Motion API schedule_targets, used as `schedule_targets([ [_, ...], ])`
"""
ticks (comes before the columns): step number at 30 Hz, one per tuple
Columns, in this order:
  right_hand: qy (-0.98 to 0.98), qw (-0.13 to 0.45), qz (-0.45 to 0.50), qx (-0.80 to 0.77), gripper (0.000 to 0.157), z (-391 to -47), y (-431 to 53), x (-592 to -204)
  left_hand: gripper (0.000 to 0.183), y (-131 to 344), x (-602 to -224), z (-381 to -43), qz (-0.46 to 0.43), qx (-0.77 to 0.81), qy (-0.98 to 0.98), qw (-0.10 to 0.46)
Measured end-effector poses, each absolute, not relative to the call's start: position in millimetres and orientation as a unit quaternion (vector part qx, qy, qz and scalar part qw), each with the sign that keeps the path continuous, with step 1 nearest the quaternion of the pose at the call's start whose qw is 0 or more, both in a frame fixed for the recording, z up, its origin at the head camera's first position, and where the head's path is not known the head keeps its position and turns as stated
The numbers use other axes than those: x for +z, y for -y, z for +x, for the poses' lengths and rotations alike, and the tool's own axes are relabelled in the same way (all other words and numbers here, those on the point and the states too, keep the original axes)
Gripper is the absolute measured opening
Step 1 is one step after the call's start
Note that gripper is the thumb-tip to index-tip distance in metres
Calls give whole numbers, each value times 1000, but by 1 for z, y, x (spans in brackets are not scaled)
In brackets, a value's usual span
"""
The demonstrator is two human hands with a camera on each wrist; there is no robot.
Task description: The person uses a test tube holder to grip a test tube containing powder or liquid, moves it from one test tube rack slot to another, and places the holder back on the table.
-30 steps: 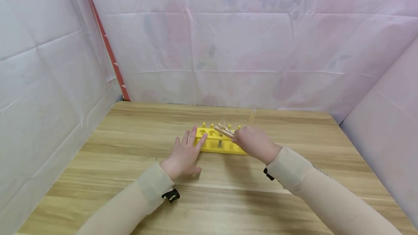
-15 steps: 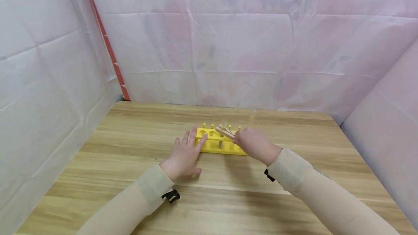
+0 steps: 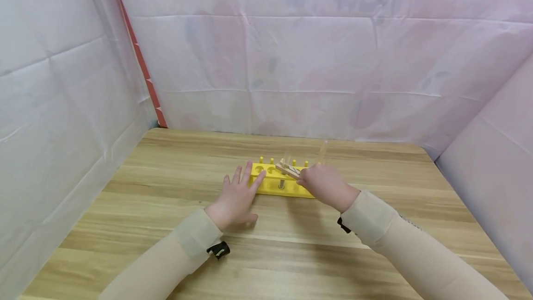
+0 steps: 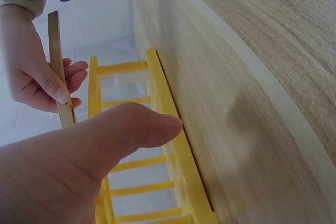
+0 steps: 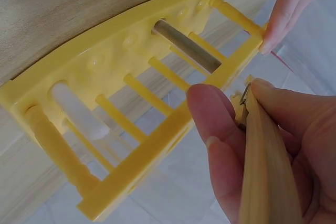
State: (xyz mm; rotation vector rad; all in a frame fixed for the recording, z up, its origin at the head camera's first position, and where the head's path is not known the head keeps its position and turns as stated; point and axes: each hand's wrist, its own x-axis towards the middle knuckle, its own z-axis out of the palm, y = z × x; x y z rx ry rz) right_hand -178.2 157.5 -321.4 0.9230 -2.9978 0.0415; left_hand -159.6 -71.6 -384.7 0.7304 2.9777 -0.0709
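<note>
Right grip (image 3: 326, 184) pinches a wooden clamp (image 3: 288, 170) between thumb and fingers, its tip angled forward and to the left of the grip. Just past the fingertips, that tip reaches over the top rail of a yellow rack (image 3: 291, 193), beside a clear tube (image 5: 191, 48) with a greyish lower part that stands in one of the holes; whether the clamp encloses the tube cannot be told. A second tube, whitish in its lower part (image 5: 81, 111), stands at the rack's right end, its clear top showing just beyond the right grip. Left of that grip, the left hand (image 3: 234, 203) has its fingers spread, some touching the rack's left end, its thumb pointing away to the side. Beneath both hands lies a wood-grained worktop (image 3: 266, 263). Nearer the person are pale sleeves (image 3: 166, 256), and well beyond the grip hangs a creased pinkish sheet (image 3: 308, 59).
</note>
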Motion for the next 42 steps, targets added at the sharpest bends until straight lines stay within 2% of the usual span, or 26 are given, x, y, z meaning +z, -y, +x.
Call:
schedule_targets([
  [42,957,8,287,29,23,-178,-161,-328,111,72,-384,-162,239,-15,-970,46],
])
